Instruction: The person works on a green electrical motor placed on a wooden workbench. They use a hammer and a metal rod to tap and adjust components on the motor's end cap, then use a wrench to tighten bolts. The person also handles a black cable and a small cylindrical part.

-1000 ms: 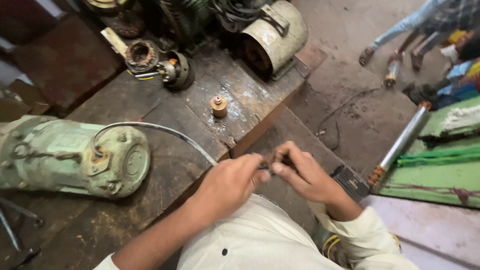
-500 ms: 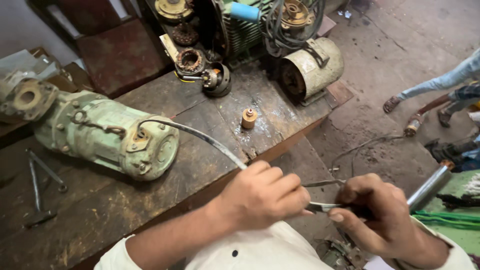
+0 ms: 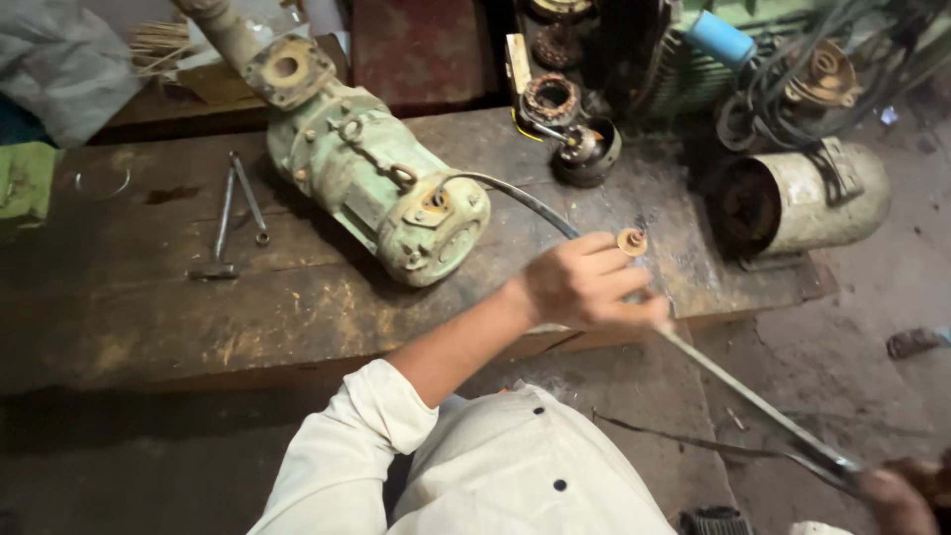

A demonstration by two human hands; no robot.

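Note:
A green motor (image 3: 381,183) lies on the dark wooden bench (image 3: 198,307), with a grey cable (image 3: 525,203) running out of its end cap. My left hand (image 3: 589,282) is closed around that cable just off the bench's front edge. From there the cable's stripped strand (image 3: 743,396) stretches taut down to the right. My right hand (image 3: 906,490), mostly cut off at the bottom right corner, grips a tool or the strand's end (image 3: 827,464); which one is unclear. A small brass fitting (image 3: 631,241) stands on the bench just behind my left hand.
A hammer-like tool and a thin rod (image 3: 233,218) lie left of the motor. A small rotor assembly (image 3: 584,149) and copper-wound stator (image 3: 550,99) sit behind. A grey cylindrical motor housing (image 3: 802,198) lies at the bench's right end. Concrete floor (image 3: 892,327) is at right.
The view has shifted so the bench sits more centred. My right hand has pulled away down to the right, drawing the strand out long, while my left hand stays closed on the cable.

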